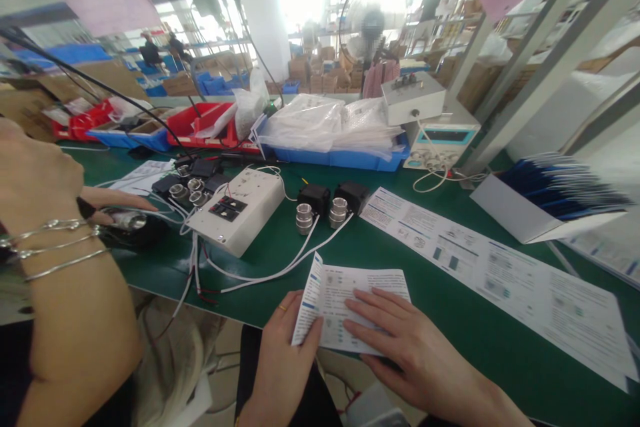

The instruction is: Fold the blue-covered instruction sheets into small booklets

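The left hand (pixel 285 353) pinches the leaflet (pixel 350 303) at its folded edge; the right hand (pixel 405 340) lies spread flat on it. One fold is made; unfolded sheets (pixel 500 267) wait beyond the right hand.

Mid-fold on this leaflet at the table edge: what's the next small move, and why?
Probably slide the right hand across the leaflet to press the crease flat. The left hand has lifted its left flap upright along a fold line, while the right palm only pins the sheet on the green table. The fold looks unfinished.
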`<move>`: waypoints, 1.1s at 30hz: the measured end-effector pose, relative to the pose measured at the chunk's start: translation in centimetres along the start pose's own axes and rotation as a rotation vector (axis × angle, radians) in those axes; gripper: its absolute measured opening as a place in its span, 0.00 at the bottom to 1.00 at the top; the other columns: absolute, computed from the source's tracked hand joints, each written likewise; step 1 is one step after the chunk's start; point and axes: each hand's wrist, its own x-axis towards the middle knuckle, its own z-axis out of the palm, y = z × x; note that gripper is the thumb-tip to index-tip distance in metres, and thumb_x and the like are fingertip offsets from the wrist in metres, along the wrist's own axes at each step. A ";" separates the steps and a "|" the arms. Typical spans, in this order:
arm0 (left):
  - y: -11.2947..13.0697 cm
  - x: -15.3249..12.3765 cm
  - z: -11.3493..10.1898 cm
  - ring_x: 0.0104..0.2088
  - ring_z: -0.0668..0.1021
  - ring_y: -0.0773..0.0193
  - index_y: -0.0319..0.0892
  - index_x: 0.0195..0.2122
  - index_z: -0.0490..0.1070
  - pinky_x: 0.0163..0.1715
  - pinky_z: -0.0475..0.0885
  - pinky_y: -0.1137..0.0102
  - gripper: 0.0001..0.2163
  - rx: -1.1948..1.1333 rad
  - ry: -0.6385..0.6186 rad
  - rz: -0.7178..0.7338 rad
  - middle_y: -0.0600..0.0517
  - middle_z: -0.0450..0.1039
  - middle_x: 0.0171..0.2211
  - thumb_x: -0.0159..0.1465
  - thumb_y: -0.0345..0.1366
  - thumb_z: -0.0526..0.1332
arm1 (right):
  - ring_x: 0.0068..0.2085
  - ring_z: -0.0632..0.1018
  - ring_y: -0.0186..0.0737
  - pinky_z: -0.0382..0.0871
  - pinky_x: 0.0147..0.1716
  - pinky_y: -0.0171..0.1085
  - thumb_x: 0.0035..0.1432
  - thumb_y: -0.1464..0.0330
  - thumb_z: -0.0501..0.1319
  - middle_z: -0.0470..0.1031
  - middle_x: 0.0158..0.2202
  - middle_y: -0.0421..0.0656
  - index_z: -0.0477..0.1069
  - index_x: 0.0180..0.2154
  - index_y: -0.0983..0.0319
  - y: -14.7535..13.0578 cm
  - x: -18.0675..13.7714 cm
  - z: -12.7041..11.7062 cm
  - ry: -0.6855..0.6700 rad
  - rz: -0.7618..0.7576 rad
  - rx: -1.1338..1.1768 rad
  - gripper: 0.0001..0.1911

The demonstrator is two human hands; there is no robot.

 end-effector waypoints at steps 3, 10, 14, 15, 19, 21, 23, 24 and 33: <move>0.0 0.0 -0.1 0.49 0.81 0.54 0.46 0.47 0.79 0.57 0.75 0.56 0.14 0.001 -0.009 -0.005 0.47 0.80 0.47 0.63 0.39 0.60 | 0.64 0.69 0.51 0.68 0.61 0.59 0.66 0.72 0.58 0.67 0.65 0.48 0.71 0.60 0.60 0.0 0.0 0.0 -0.033 0.001 -0.019 0.21; -0.5 0.0 -0.1 0.51 0.80 0.52 0.44 0.48 0.79 0.58 0.74 0.54 0.15 0.029 -0.010 -0.004 0.46 0.79 0.50 0.63 0.39 0.60 | 0.65 0.69 0.51 0.68 0.62 0.58 0.66 0.72 0.58 0.67 0.65 0.47 0.72 0.59 0.59 0.0 0.0 0.0 -0.008 -0.003 0.004 0.21; -0.9 -0.1 0.0 0.50 0.81 0.54 0.44 0.49 0.78 0.57 0.75 0.55 0.14 0.061 -0.008 0.031 0.46 0.80 0.49 0.64 0.37 0.60 | 0.64 0.69 0.51 0.67 0.62 0.58 0.65 0.73 0.58 0.68 0.64 0.48 0.71 0.60 0.60 0.1 -0.1 0.2 -0.012 -0.010 0.002 0.22; -0.9 -0.1 0.1 0.50 0.81 0.54 0.44 0.49 0.78 0.57 0.76 0.55 0.14 0.078 -0.008 0.049 0.46 0.80 0.49 0.64 0.37 0.60 | 0.65 0.69 0.51 0.67 0.62 0.59 0.65 0.72 0.58 0.68 0.64 0.47 0.71 0.60 0.60 0.1 -0.1 0.2 -0.019 -0.008 0.002 0.22; -0.7 -0.2 0.1 0.48 0.82 0.56 0.45 0.47 0.78 0.53 0.79 0.57 0.11 0.187 0.003 0.189 0.48 0.80 0.47 0.66 0.35 0.60 | 0.65 0.69 0.51 0.67 0.63 0.58 0.65 0.73 0.58 0.67 0.65 0.47 0.71 0.60 0.60 0.0 -0.1 0.2 -0.023 0.003 0.011 0.22; -0.3 -0.2 0.0 0.47 0.82 0.57 0.45 0.48 0.78 0.51 0.80 0.58 0.11 0.261 0.008 0.290 0.48 0.80 0.47 0.65 0.35 0.62 | 0.65 0.68 0.51 0.67 0.63 0.56 0.64 0.73 0.58 0.67 0.65 0.47 0.70 0.60 0.59 0.0 0.0 0.2 -0.008 0.013 0.025 0.23; 0.2 -0.2 -0.2 0.47 0.82 0.56 0.44 0.50 0.77 0.49 0.81 0.58 0.13 0.331 0.019 0.403 0.47 0.80 0.47 0.65 0.36 0.64 | 0.65 0.68 0.50 0.66 0.64 0.55 0.64 0.74 0.58 0.66 0.65 0.46 0.69 0.60 0.59 -0.1 0.2 0.0 -0.002 0.021 0.041 0.24; 0.5 -0.2 -0.2 0.46 0.82 0.56 0.42 0.50 0.77 0.48 0.82 0.58 0.14 0.359 0.023 0.459 0.46 0.80 0.47 0.65 0.38 0.65 | 0.65 0.69 0.50 0.66 0.64 0.54 0.64 0.74 0.58 0.67 0.65 0.46 0.69 0.60 0.59 -0.1 0.3 -0.1 0.003 0.024 0.052 0.24; 0.7 1.8 1.3 0.47 0.82 0.60 0.39 0.43 0.79 0.50 0.82 0.61 0.15 0.502 0.061 0.742 0.47 0.82 0.44 0.73 0.30 0.50 | 0.59 0.74 0.46 0.63 0.66 0.48 0.67 0.72 0.59 0.77 0.52 0.45 0.76 0.47 0.58 -0.2 0.6 -0.5 0.044 0.054 0.159 0.10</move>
